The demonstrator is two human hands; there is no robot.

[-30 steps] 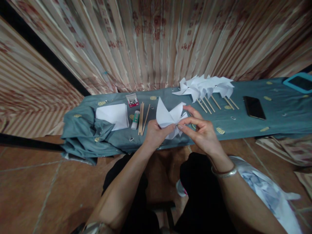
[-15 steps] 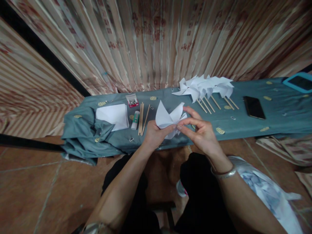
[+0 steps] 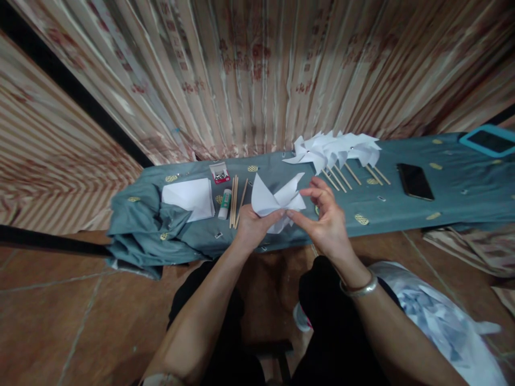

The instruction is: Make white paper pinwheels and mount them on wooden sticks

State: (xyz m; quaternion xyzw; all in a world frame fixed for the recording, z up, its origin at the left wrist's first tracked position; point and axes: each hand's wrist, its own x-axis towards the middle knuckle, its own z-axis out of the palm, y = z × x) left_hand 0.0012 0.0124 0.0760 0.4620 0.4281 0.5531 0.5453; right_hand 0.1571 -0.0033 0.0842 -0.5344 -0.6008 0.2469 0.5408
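Observation:
A white paper pinwheel (image 3: 277, 199), without a stick, is held up in front of me over the bench. My left hand (image 3: 254, 224) is closed on its lower left side, the thumb lying along the near edge. From the right, my right hand (image 3: 324, 217) grips the same paper, thumb tip at the near edge and fingertips by the right-hand blade. Its fingers are bent and partly spread. The pinwheel's underside and the left fingers beneath it are hidden. Just left of the hands lie several thin wooden sticks (image 3: 234, 201) and a green-and-white glue stick (image 3: 225, 204).
Finished pinwheels (image 3: 332, 150) on sticks overlap at the back. A paper stack (image 3: 193, 198), a small red box (image 3: 219, 174) of metal pins, a phone (image 3: 416, 181) and a blue-framed tablet (image 3: 488, 140) lie on the green cloth (image 3: 386, 217). A plastic bag (image 3: 434, 316) stands at lower right.
The right thumb and forefinger have spread apart from their tight pinch, the fingers now straighter at the right blade. The pinwheel has tilted slightly. The left hand keeps its grip.

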